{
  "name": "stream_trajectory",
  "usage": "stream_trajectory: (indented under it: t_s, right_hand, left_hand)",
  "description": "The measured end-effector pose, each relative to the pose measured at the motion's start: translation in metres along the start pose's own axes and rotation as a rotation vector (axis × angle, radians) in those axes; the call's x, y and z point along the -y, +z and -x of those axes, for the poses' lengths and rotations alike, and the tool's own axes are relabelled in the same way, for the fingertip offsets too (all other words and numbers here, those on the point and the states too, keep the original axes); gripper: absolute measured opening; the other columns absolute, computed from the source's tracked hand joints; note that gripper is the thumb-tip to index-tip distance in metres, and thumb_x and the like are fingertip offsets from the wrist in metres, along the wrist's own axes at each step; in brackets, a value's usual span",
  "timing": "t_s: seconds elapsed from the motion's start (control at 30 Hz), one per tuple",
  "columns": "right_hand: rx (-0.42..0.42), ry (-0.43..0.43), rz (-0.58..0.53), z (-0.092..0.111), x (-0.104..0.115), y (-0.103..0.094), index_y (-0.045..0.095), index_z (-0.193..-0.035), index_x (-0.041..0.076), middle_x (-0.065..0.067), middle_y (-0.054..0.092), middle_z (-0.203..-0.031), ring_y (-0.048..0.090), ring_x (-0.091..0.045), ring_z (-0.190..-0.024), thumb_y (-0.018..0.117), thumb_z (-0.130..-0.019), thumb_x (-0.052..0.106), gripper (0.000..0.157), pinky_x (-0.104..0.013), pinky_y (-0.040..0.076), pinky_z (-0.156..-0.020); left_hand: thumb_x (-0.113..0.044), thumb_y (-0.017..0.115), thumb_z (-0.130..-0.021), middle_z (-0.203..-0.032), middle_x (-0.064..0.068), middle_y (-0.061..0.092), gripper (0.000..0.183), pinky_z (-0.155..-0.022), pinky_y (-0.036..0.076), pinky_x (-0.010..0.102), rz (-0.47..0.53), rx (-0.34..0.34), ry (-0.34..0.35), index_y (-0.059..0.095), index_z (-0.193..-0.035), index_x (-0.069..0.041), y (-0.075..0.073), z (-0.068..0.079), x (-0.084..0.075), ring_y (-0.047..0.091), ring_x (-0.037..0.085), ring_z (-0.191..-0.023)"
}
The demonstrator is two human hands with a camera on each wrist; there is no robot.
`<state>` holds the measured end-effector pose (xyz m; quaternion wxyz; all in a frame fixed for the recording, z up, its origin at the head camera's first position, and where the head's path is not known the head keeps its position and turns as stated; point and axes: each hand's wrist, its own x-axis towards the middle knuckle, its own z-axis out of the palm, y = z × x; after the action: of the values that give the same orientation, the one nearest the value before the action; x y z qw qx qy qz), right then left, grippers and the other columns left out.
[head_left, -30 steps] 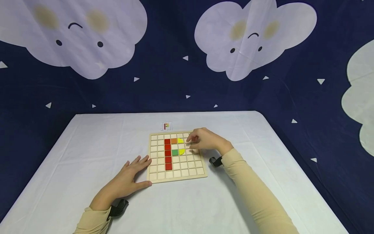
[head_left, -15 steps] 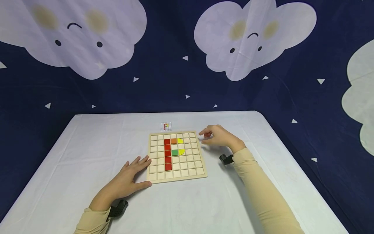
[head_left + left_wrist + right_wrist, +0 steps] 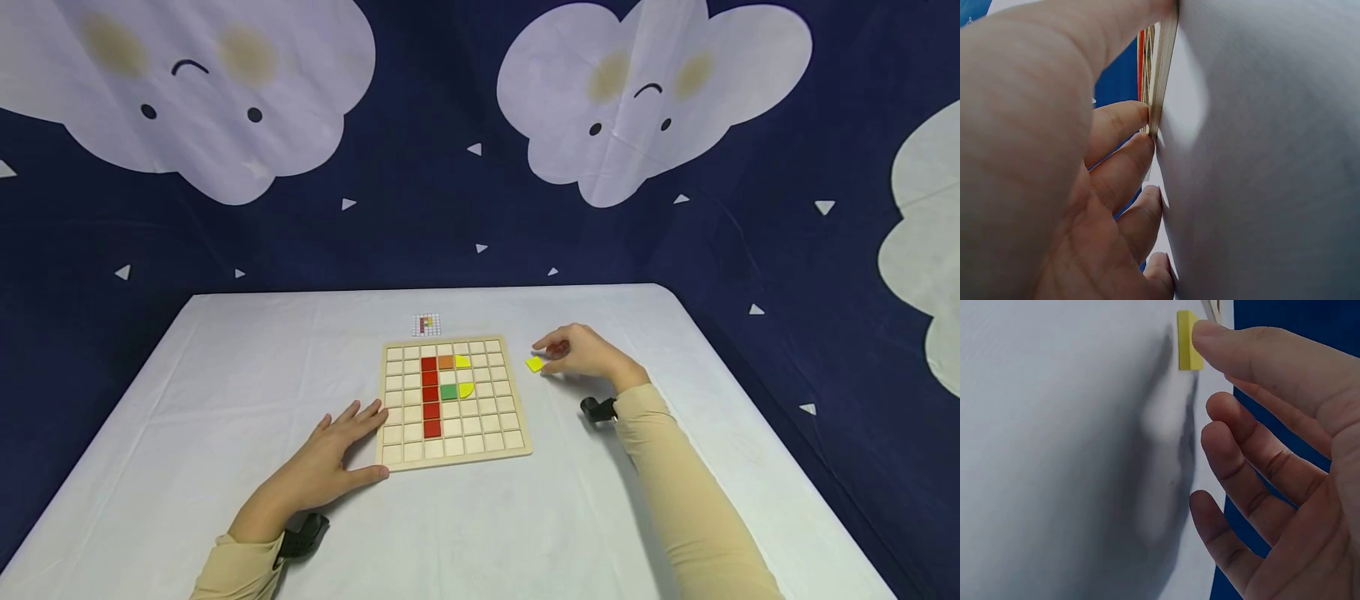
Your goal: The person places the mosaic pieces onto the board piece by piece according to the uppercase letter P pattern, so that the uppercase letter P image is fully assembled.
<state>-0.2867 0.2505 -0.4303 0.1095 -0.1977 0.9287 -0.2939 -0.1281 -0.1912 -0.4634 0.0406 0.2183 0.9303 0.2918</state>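
My left hand (image 3: 330,454) rests on the table with spread fingers, fingertips at the left edge of a wooden grid board (image 3: 487,452) and thumb at its near-left corner. In the left wrist view, those fingers (image 3: 1119,172) lie along the board's side (image 3: 1161,75). To the right of the board, my right hand (image 3: 585,350) is low over the table beside a yellow square tile (image 3: 535,364). In the right wrist view the thumb (image 3: 1213,340) overlaps the tile (image 3: 1184,340), the other fingers loosely bent below. From the head, the index fingertip stands apart from the tile.
The board bears a column of red tiles (image 3: 431,393), an orange tile (image 3: 446,362), a green tile (image 3: 448,392) and two yellow rounded tiles (image 3: 466,390). A small pattern card (image 3: 426,324) lies behind the board. White cloth (image 3: 480,533) covers the table.
My right hand has moved right, from over the board's right edge to the table beside it. The yellow square tile has come into view at its thumb. My left hand has stayed put.
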Motion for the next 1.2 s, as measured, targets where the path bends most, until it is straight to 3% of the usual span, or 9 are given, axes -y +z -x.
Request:
stream_trajectory:
  t_s: [0.27,0.77,1.0,1.2]
  right_hand:
    - [0.025,0.005,-0.051,-0.001,-0.009,0.001,0.079,-0.127,0.007,-0.007,0.079,-0.115,0.068,-0.014,-0.099,0.087,-0.089,0.012,0.039,-0.03,0.057,-0.091]
    - [0.022,0.008,-0.063,-0.004,-0.014,0.004,0.083,-0.118,0.007,-0.008,0.08,-0.114,0.067,-0.014,-0.097,0.087,-0.089,0.012,0.03,-0.027,0.055,-0.088]
    - [0.015,0.024,-0.051,-0.003,-0.013,0.004,0.083,-0.116,0.008,-0.008,0.079,-0.113,0.067,-0.015,-0.096,0.088,-0.089,0.013,0.028,-0.029,0.056,-0.088]
    - [0.006,-0.01,-0.002,-0.003,-0.007,0.003,0.084,-0.111,0.005,-0.008,0.078,-0.105,0.067,-0.015,-0.091,0.088,-0.087,0.012,0.025,-0.03,0.057,-0.085]
  left_hand:
    - [-0.048,0.084,-0.091,-0.17,0.016,0.044,0.084,-0.122,0.019,0.082,-0.01,0.001,-0.005,0.053,-0.159,-0.009,0.0,0.0,0.0,0.032,0.053,-0.159]
    - [-0.048,0.084,-0.091,-0.17,0.016,0.044,0.085,-0.122,0.02,0.082,-0.022,0.0,-0.01,0.053,-0.159,-0.009,0.001,-0.001,-0.001,0.033,0.053,-0.159]
    - [-0.047,0.085,-0.09,-0.169,0.016,0.046,0.084,-0.122,0.021,0.082,-0.024,-0.007,-0.008,0.053,-0.159,-0.009,0.001,-0.001,-0.002,0.034,0.053,-0.158]
    - [-0.045,0.086,-0.09,-0.168,0.016,0.047,0.084,-0.122,0.022,0.082,-0.03,-0.015,-0.008,0.054,-0.158,-0.009,0.001,-0.001,-0.002,0.035,0.052,-0.158]
